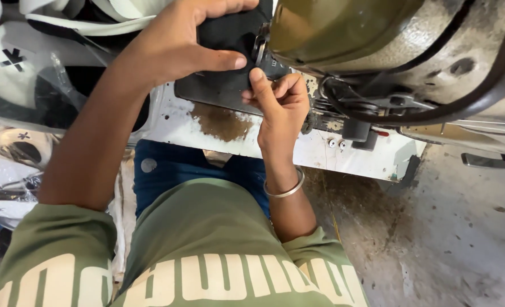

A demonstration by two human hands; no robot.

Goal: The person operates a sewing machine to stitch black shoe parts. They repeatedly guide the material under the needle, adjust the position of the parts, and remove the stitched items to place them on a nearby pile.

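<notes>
My left hand (190,42) grips a piece of black fabric (232,31) from above, thumb pressed on its near edge, right beside the needle area of an olive-green sewing machine (343,28). My right hand (281,102) pinches the same fabric from below, its index finger pointing up toward the presser foot (260,48). A silver bangle (285,189) circles my right wrist. The fabric lies on a dark plate (212,91) on the worn white machine table (321,150). The needle itself is hidden behind my fingers.
A black drive belt (434,111) loops around the machine's right end. Piles of white and black cut pieces in plastic (19,74) lie at the left. Grey concrete floor (463,239) spreads at the right. My green shirt and blue trousers fill the bottom.
</notes>
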